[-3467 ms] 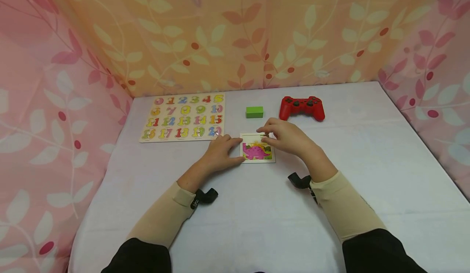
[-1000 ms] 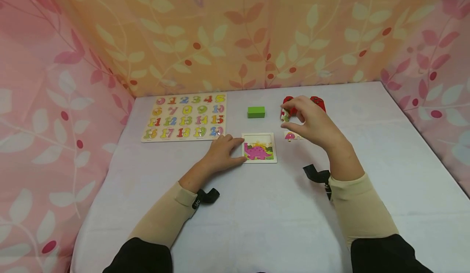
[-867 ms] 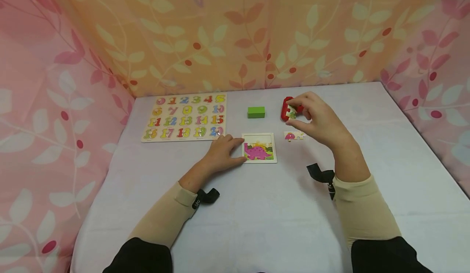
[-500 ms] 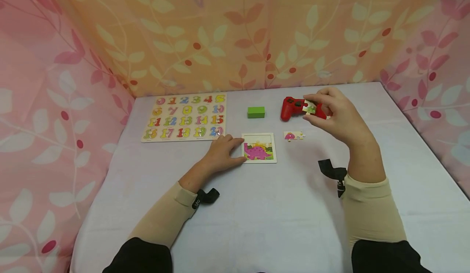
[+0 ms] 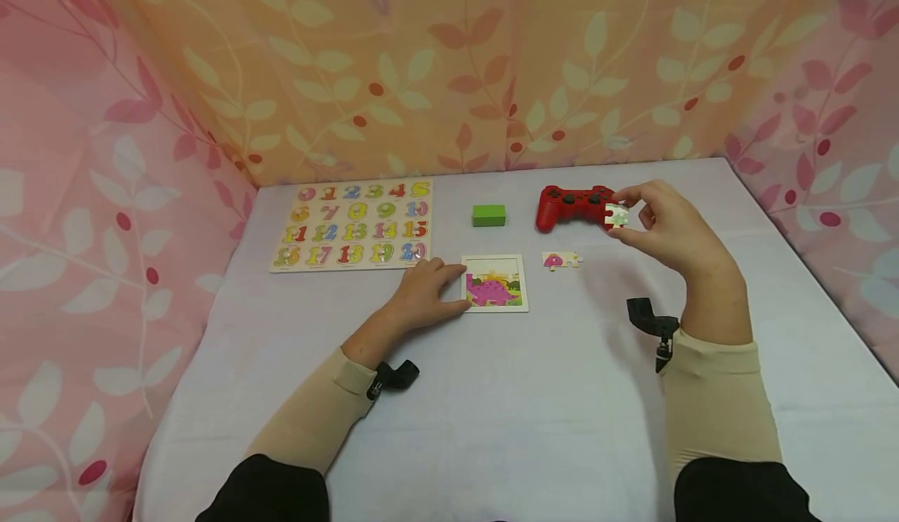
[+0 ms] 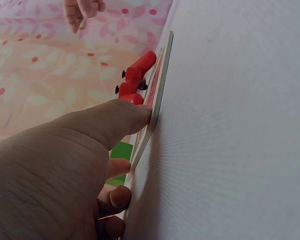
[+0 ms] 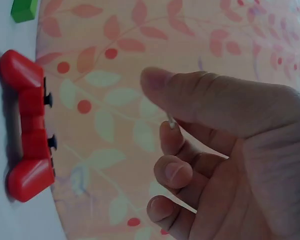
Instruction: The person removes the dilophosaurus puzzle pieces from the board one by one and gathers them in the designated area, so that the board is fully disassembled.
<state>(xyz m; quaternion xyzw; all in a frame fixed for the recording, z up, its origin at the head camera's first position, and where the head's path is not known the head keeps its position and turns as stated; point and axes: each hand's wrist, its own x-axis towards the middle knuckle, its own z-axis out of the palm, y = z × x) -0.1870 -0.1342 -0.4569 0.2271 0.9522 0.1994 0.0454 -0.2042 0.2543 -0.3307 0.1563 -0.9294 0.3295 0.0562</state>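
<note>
In the head view, my left hand (image 5: 425, 294) rests at the left side of a small framed dinosaur puzzle (image 5: 494, 291). Its straight thumb touches the lower left corner and its index fingertip the edge higher up. The picture shows a pink dinosaur, and the top strip of the frame is bare. My right hand (image 5: 677, 229) is raised at the right, pinching a green and white jigsaw piece (image 5: 617, 215) between thumb and fingers. From the right wrist, only a thin edge of this piece shows. Another jigsaw piece (image 5: 559, 260), with a pink shape, lies right of the frame.
A red game controller (image 5: 572, 204) lies behind the loose piece, its right grip partly covered by the held piece. A green block (image 5: 488, 215) sits behind the frame. At the back left is a number puzzle board (image 5: 354, 224). Patterned curtains (image 5: 449, 69) border the white table.
My right hand has left the frame's top and carried the jigsaw piece right, past the controller, uncovering the loose piece on the table. My left hand stays at the frame.
</note>
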